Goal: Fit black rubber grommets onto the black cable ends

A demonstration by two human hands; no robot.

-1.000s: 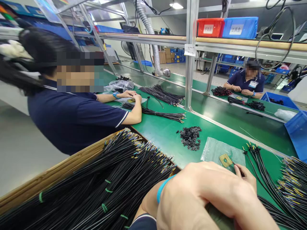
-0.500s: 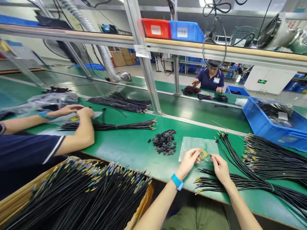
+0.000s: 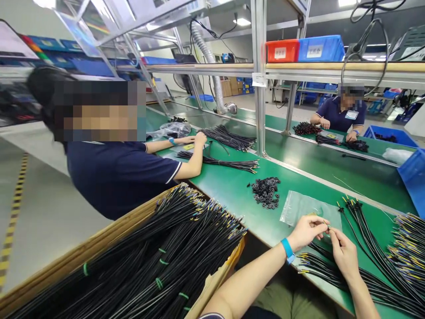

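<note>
**Head view: two hands meeting over a clear bag on the green tabletop**

The left hand (image 3: 307,230) and right hand (image 3: 343,254) are coming together fingertip to fingertip just above the near edge of the clear plastic bag (image 3: 300,206). Both are pinching something small between thumb and forefinger; it looks like a thin wire end with a yellowish tip (image 3: 327,226), though it is too small to name with certainty.

Risks, as judged from this layout:
- The pinched piece is tiny and held only at the fingertips, so a slip could drop it among the cables (image 3: 332,272) lying under the wrists (hard to find there).
- A forearm sweeping sideways could scatter the heap of black washers (image 3: 265,192), which is lying loose and unboxed.

Count:
- Clear bag: one.
- Washer heap: one, its pieces too many to count.
- Cable bundles near the hands: three showing, one beneath the wrists, one fanning right of the bag (image 3: 357,221), one at the far right edge (image 3: 410,241).
- Cardboard box of cables (image 3: 139,261): one, at left.
- Co-workers: two, one beside, one across.
</note>
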